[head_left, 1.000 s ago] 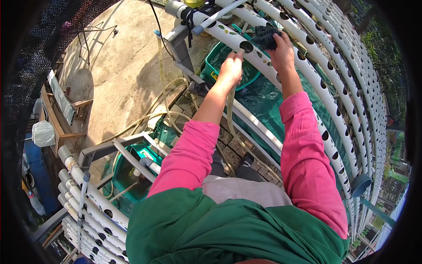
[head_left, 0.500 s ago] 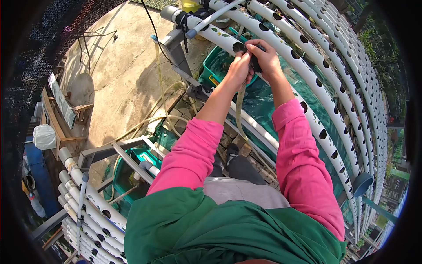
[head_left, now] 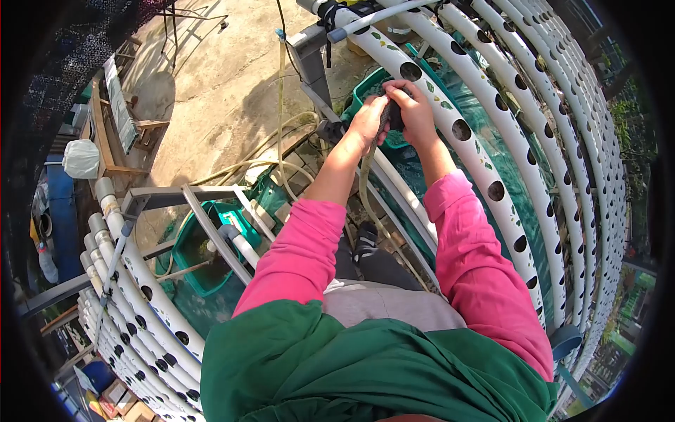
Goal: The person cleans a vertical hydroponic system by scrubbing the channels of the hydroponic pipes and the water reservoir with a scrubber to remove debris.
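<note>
Both of my hands are close together in front of me, beside the nearest white pipe (head_left: 441, 103) with its row of round holes. Between them is a dark, rough-looking bundle (head_left: 396, 118), whose kind I cannot tell. My left hand (head_left: 369, 121) has its fingers curled around its left side. My right hand (head_left: 415, 112) grips it from the right, its thumb and fingers meeting the left hand at the top. A pale hose (head_left: 363, 188) hangs down from below the left hand toward the ground. The fingers hide much of the bundle.
A green tub (head_left: 360, 91) sits behind my hands under the pipes. More holed white pipes (head_left: 517, 144) curve away to the right. A grey metal frame (head_left: 309, 60) stands at the left. Another green tub (head_left: 204, 281) and hoses (head_left: 264, 144) lie lower left.
My hands, still together on the dark bundle, have moved back from the nearest pipe toward my body. A pipe hole they partly covered now shows fully. The view has shifted too.
</note>
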A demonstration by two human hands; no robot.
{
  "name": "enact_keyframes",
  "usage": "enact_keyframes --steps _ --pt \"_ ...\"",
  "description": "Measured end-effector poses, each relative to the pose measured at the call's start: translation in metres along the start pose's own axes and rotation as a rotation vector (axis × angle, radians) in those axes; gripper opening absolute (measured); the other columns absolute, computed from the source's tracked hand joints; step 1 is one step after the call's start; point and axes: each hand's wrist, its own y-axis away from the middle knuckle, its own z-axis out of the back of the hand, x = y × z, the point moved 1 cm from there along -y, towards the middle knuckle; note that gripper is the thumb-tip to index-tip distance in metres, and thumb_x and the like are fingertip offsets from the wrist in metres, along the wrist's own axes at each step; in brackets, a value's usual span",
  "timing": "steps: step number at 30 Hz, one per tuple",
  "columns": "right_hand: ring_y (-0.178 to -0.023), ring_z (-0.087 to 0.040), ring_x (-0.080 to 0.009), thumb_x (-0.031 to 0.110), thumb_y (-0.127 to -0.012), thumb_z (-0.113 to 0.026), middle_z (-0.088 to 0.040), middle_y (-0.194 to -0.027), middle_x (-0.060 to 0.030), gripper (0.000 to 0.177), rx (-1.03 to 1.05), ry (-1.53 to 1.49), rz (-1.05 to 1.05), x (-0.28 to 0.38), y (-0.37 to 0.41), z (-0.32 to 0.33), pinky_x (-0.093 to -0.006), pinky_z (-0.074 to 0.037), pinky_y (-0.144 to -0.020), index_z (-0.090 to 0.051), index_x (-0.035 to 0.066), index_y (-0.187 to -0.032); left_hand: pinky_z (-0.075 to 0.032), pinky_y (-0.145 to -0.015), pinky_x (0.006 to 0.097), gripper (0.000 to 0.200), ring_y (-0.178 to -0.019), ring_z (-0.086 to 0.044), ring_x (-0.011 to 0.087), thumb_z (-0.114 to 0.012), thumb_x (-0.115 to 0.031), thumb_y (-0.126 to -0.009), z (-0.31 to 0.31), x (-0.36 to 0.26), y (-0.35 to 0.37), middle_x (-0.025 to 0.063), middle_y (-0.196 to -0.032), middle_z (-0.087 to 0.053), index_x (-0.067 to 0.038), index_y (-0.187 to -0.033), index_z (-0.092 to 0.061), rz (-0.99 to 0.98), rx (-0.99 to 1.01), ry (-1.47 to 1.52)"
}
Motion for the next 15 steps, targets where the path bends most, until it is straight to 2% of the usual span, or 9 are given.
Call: enact_keyframes --steps 4,6,7,12,15 --pt "-0.07 -0.059 -0.0119 0.011 -0.088 -0.063 -0.063 -0.082 -0.0053 0.014 0.054 0.077 0.003 -0.025 0.002 0.003 -0.0245 -0.047 -0.063 -0.065 0.001 -0.097 -0.037 -0.044 0.0281 0.04 -0.047 -0.046 0.0138 -0.047 -0.051 -0.092 0.013 0.026 0.003 0.0044 -0.064 -0.051 -0.011 -0.092 -0.055 0.072 -0.089 0.043" --pt "-0.065 -0.061 -0.0139 0.013 -0.089 -0.062 -0.062 -0.081 -0.006 0.015 0.091 0.048 -0.022 -0.037 0.005 0.001 -0.0266 -0.048 -0.052 -0.064 0.001 -0.098 -0.037 -0.04 0.029 0.04 -0.044 -0.046 0.0145 -0.046 -0.048 -0.093 0.021 0.034 0.002 0.0052 -0.062 -0.051 -0.009 -0.095 -0.054 0.07 -0.127 0.025" --pt "-0.061 -0.06 -0.0139 0.013 -0.09 -0.062 -0.062 -0.081 -0.0061 0.015 0.093 0.033 -0.038 -0.043 0.004 -0.001 -0.0275 -0.047 -0.047 -0.063 0.001 -0.098 -0.036 -0.043 0.0282 0.041 -0.047 -0.047 0.0143 -0.049 -0.049 -0.091 0.025 0.038 0.003 0.0043 -0.063 -0.051 -0.01 -0.09 -0.058 0.033 -0.132 0.017" --pt "-0.06 -0.059 -0.0145 0.013 -0.09 -0.062 -0.063 -0.08 -0.0059 0.012 0.081 0.034 -0.082 -0.066 -0.001 -0.016 -0.0284 -0.048 -0.046 -0.063 0.003 -0.097 -0.036 -0.043 0.0282 0.042 -0.046 -0.046 0.0142 -0.048 -0.051 -0.091 0.051 0.048 -0.004 0.0044 -0.063 -0.052 -0.01 -0.086 -0.057 0.025 -0.106 0.032" --pt "-0.055 -0.058 -0.014 0.011 -0.088 -0.062 -0.062 -0.076 -0.0053 0.01 0.043 -0.012 -0.089 -0.082 -0.005 -0.03 -0.0277 -0.046 -0.042 -0.062 0.003 -0.095 -0.035 -0.042 0.0275 0.039 -0.046 -0.046 0.0135 -0.048 -0.048 -0.092 0.067 0.052 -0.007 0.004 -0.061 -0.052 -0.01 -0.086 -0.056 0.039 -0.134 0.031"
